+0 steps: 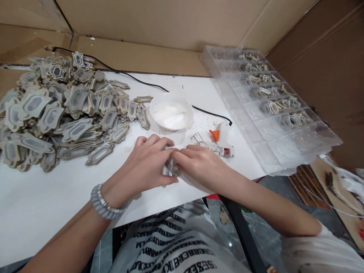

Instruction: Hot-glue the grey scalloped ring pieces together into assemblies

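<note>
Small grey frame-shaped pieces (171, 167) sit between my two hands near the table's front edge. My left hand (149, 161) curls round them from the left, thumb and fingers on either side. From the right, my right hand (199, 163) pinches at the same pieces with its fingertips, which touch the left fingers. The fingers hide most of these pieces, so their number is unclear. Just beyond my right hand lies a white glue gun (213, 148) with an orange trigger (215, 135). A round white dish (184, 120) stands behind both hands, with white material in it.
A big heap of similar grey frame-shaped pieces (76, 99) covers the table's left side. At the right, a clear compartment tray (241, 113) holds small pale pieces. A black cable (136, 79) runs behind the dish. Cardboard walls (148, 22) enclose the back.
</note>
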{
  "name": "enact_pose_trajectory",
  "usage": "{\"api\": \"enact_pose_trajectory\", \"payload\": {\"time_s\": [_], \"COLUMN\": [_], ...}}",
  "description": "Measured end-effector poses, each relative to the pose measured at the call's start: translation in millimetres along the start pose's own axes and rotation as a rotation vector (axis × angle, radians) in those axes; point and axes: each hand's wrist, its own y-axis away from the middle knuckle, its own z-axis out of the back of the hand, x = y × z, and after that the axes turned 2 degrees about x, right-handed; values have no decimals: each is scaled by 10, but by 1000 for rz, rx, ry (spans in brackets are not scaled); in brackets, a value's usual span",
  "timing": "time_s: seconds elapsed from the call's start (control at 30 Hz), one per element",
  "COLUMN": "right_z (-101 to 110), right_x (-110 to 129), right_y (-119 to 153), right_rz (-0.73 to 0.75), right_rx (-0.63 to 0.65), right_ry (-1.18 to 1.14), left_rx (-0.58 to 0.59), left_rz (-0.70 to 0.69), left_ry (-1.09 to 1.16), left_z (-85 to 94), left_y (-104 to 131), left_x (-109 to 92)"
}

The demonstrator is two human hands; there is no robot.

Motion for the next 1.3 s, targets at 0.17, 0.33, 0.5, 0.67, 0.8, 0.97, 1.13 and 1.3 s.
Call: {"api": "enact_pose_trajectory", "payload": {"time_s": [0.17, 0.33, 0.5, 0.67, 0.8, 0.97, 1.13, 1.3], "right_z": [-67, -62, -127, -149, -139, -159, -171, -146], "right_x": [4, 96, 174, 204, 219, 225, 220, 221], "right_y": [102, 278, 385, 389, 397, 418, 405, 454], "right_rz": [-22, -61, -52, -44, -30, -12, -28, -10], "right_rx": [-136, -238, -231, -225, -228, -216, -202, -236], "right_ry": [71, 93, 121, 164, 178, 188, 218, 161], "left_rx": [-9, -36, -32, -31, -37, -39, -48, -57], "left_rz": [-14, -37, -37, -30, -32, -36, -46, -53], "left_ry": [-19, -39, -41, -39, -32, -27, -26, -26], "left_z": [-11, -16, -10, -16, -15, -20, -36, -34], "left_y": [1, 14, 24, 12, 13, 13, 15, 14], "left_x": [12, 14, 4, 0, -1, 8, 23, 16]}}
